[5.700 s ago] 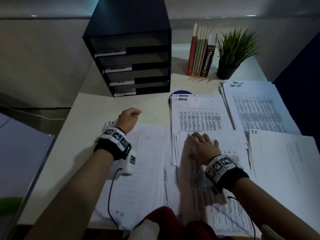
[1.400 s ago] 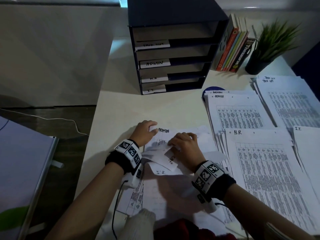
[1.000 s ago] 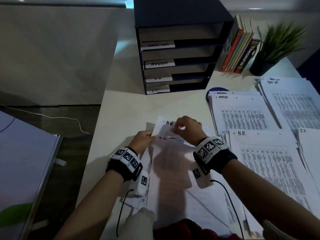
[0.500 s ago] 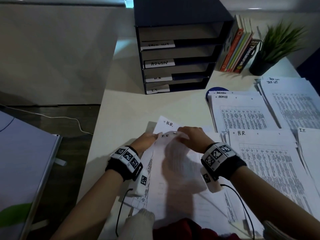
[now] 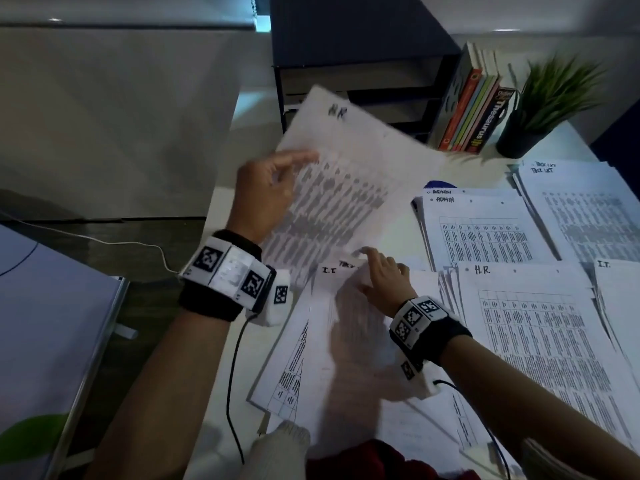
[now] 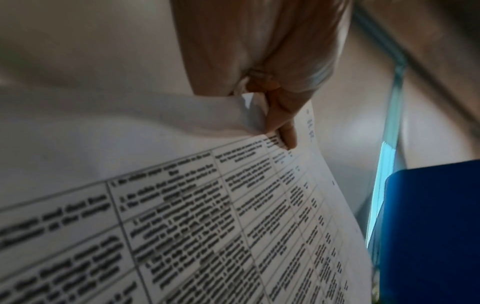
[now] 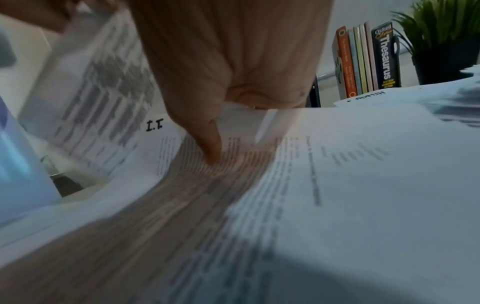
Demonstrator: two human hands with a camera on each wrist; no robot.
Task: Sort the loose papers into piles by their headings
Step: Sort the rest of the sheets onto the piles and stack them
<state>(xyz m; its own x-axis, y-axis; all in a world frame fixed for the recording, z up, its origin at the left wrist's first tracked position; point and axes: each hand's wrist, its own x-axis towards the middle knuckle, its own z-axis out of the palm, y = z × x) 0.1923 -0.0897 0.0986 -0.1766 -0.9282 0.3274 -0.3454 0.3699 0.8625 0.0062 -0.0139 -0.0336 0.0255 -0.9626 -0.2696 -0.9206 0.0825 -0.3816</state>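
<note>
Lifted clear of the unsorted stack since half a second ago, the H.R. sheet (image 5: pixel 349 174) now hangs in the air in front of the black letter tray (image 5: pixel 356 46), where before it lay flat under both hands. At its left edge the left hand (image 5: pixel 266 192) pinches it, thumb on the printed face and fingers behind, as the left wrist view shows; the thin sheet bows and curls from that grip and is blurred.

Below it, the unsorted stack (image 5: pixel 311 358) lies fanned and uneven on the pale desk (image 5: pixel 221 209), an I.T. sheet (image 5: pixel 332 282) on top. The right hand (image 5: pixel 381 275) presses down on this stack; whether its fingers nip a sheet edge, I cannot tell.

Further right lie four sorted piles of white, table-printed pages: the ADMIN pile (image 5: pixel 481 230), the H.R. pile (image 5: pixel 526 327), the TASK LIST pile (image 5: pixel 585 209) and the I.T. pile (image 5: pixel 620 289), mostly cut off.

Sorting looks well advanced, yet several loose sheets remain. The lifted sheet probably belongs on the H.R. pile, well apart to the right.
</note>
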